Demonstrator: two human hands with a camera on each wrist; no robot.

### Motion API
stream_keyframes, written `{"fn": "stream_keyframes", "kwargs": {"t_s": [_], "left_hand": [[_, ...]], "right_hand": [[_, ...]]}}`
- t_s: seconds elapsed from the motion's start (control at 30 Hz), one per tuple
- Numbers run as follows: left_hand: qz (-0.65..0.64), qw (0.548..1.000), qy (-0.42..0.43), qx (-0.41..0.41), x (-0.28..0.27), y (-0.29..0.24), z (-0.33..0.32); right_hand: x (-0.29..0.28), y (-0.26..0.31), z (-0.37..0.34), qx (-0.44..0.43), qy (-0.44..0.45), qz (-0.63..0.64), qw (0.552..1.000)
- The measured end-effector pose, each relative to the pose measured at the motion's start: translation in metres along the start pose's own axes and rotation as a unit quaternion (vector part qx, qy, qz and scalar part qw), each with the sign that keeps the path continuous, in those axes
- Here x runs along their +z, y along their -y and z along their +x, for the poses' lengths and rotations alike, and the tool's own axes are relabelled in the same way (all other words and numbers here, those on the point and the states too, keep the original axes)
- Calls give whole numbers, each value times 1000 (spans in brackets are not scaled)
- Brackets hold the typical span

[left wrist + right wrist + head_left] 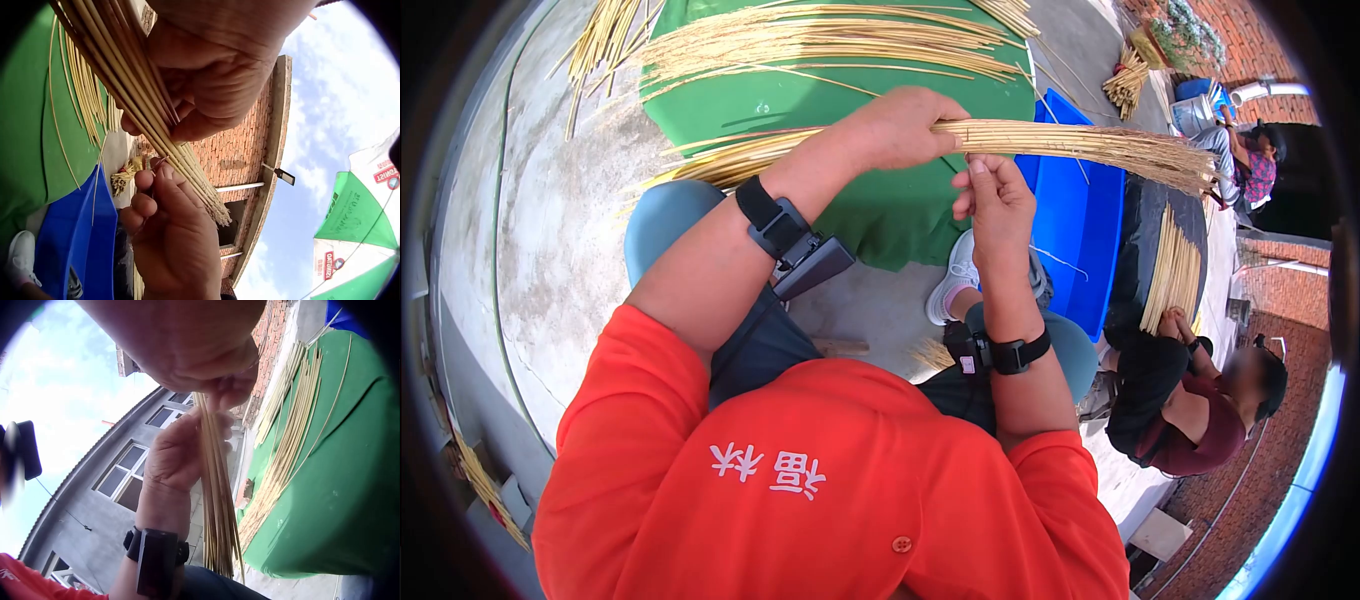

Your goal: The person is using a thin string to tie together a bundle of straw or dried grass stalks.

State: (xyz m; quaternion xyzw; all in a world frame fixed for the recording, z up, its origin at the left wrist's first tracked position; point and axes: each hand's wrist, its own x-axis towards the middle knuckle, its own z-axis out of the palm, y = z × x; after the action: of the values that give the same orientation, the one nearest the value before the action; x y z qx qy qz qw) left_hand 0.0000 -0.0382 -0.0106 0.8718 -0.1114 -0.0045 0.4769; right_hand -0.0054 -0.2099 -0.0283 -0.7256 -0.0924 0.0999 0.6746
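A long bundle of dry, straw-coloured stalks (1060, 145) with brushy ends lies across the front of the person in the head view. My left hand (910, 125) grips it from above, fingers curled round the stalks. Just beyond that grip, my right hand (1000, 205) is at the underside of the bundle, thumb and forefinger pinched on a thin wire-like strand (160, 161). In the right wrist view the right hand (194, 347) looms over the bundle (217, 500), and the left hand (175, 453) holds it below. The right hand partly hides the strand there.
More loose stalks (830, 45) lie on a green cloth (990, 100). A blue tub (1080, 230) stands to the right of the cloth. Two other people sit at the right, one holding a bundle of stalks (1173, 270). Tied stalks (1127, 82) lie near the brick wall.
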Motion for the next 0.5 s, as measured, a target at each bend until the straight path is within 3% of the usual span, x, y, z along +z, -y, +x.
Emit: {"fn": "stream_keyframes", "kwargs": {"t_s": [0.5], "left_hand": [[10,1000,2,23,3,0,1]], "right_hand": [[2,-6,1,20,-12,96,995]]}}
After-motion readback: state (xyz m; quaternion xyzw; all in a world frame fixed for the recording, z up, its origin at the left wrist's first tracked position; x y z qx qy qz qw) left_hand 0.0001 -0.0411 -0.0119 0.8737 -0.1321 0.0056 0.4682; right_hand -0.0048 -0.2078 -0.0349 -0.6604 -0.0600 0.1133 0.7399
